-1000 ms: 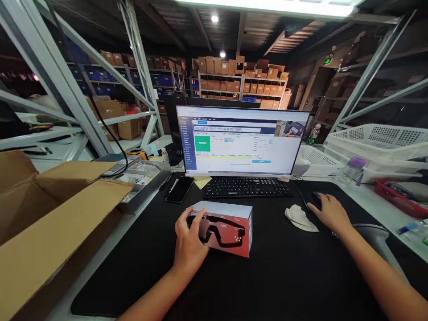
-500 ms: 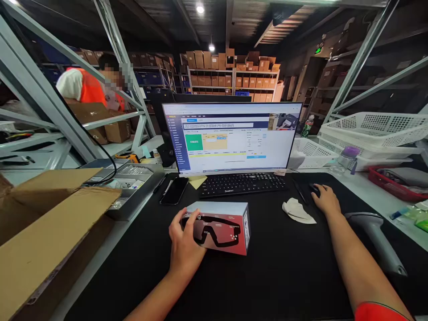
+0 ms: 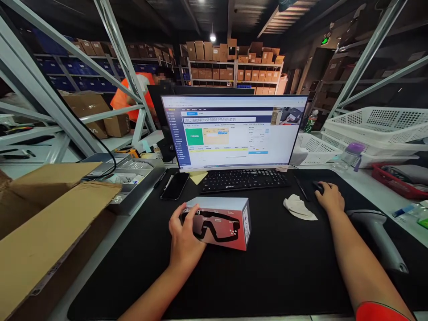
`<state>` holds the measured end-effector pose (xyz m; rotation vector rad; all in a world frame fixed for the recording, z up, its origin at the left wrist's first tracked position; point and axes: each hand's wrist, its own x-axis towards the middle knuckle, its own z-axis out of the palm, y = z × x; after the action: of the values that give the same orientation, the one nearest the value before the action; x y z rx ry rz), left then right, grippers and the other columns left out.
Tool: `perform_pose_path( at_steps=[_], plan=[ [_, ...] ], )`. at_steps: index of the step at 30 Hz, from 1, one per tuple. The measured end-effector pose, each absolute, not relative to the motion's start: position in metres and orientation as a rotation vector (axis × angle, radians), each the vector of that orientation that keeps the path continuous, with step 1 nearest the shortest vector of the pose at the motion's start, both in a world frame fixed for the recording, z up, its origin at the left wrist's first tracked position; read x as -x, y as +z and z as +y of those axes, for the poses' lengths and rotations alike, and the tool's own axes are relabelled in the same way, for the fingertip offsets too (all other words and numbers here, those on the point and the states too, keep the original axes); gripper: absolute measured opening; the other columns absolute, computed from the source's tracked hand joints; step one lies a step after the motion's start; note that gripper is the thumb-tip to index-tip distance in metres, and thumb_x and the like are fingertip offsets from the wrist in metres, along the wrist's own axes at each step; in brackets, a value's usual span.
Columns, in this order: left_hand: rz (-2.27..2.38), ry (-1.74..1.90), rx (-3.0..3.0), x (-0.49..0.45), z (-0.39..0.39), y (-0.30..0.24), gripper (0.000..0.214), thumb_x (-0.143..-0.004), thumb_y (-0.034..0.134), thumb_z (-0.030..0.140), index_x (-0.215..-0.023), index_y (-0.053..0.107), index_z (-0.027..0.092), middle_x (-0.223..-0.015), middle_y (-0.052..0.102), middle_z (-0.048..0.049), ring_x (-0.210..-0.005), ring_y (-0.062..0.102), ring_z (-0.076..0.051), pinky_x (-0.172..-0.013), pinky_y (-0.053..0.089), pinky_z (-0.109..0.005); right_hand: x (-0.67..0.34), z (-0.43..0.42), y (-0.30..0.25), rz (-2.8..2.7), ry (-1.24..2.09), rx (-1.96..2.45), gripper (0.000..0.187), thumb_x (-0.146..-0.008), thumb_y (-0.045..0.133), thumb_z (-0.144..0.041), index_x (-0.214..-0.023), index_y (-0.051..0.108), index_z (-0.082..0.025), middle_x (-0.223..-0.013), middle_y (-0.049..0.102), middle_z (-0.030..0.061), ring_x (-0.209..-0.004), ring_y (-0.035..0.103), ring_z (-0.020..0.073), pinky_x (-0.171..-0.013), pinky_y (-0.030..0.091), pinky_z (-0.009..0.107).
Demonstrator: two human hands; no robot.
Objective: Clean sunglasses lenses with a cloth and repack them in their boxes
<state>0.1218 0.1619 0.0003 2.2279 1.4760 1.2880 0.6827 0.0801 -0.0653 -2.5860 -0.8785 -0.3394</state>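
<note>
A red and white product box (image 3: 224,222) printed with dark goggles stands on the black desk mat (image 3: 267,267). My left hand (image 3: 183,235) is curled round the box's left end. My right hand (image 3: 330,197) lies over a black mouse (image 3: 318,187) at the right of the mat, fingers closed on it. A crumpled white cloth (image 3: 298,207) lies between the box and the mouse. Behind them are a black keyboard (image 3: 243,179) and a lit monitor (image 3: 230,131) with a software form.
An open cardboard carton (image 3: 43,223) fills the left. A black phone (image 3: 174,185), a metal tray (image 3: 133,176), a grey barcode scanner (image 3: 379,236) and white mesh baskets (image 3: 371,129) surround the mat. A person in an orange vest (image 3: 133,96) works behind the steel rack.
The view shifted slightly and the screen's form changed. The person in orange moved right behind the rack. Both my hands stay on the box and the mouse.
</note>
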Motion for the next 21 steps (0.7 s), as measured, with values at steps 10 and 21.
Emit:
perform_pose_path(
  at_steps=[10,21],
  plan=[
    [1.521,1.230,-2.155,-0.121,0.162,0.006,0.067,-0.073,0.075,0.033,-0.137,0.056,0.029,-0.151,0.033,-0.0115,-0.141,0.040,-0.039,-0.109,0.049,-0.056,-0.681,0.080,-0.065,-0.896,-0.344,2.582,0.048,-0.094,0.047,-0.041,-0.137,0.062,-0.025,-0.142,0.049,0.0174,-0.116,0.061,0.0352,-0.093,0.052,0.048],
    [1.350,1.353,-2.115,-0.120,0.164,0.003,0.085,-0.059,0.084,0.037,-0.138,0.052,0.027,-0.144,0.039,-0.0124,-0.134,0.051,-0.037,-0.112,0.048,-0.055,-0.649,0.075,-0.046,-0.844,-0.378,2.389,0.060,-0.086,0.056,-0.034,-0.142,0.053,-0.012,-0.145,0.044,0.0252,-0.136,0.044,0.0419,-0.110,0.040,0.057]
  ],
)
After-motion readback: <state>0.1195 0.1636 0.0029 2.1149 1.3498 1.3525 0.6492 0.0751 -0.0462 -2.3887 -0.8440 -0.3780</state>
